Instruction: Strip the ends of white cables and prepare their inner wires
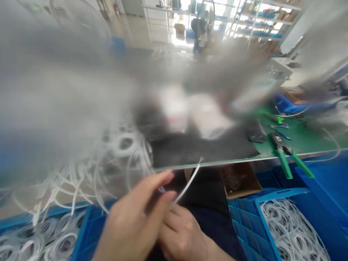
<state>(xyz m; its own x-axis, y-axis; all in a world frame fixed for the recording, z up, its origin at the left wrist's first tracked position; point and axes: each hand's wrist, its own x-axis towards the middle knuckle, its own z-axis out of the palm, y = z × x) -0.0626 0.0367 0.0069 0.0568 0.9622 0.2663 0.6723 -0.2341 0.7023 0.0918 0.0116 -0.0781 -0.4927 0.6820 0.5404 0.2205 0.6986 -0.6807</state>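
Observation:
Low in the middle of the head view, my two hands are close together in front of the table edge. A white cable [189,183] rises from between them, its stripped end pointing up and right. My right hand [183,232] is closed around the cable's lower part. Just left of it and partly in front, my left hand [133,214] has thumb and index finger apart; its other fingers are hidden, and a bit of white cable shows between thumb and index finger. Coiled white cables [126,145] lie in a heap on the table to the left.
Green-handled pliers [285,148] and small blue pliers [282,132] lie on the green tabletop [304,139] at right. Blue crates of coiled cables stand below at left [85,232] and right [244,221]. A cardboard box [247,179] sits under the edge. A blur covers the upper left.

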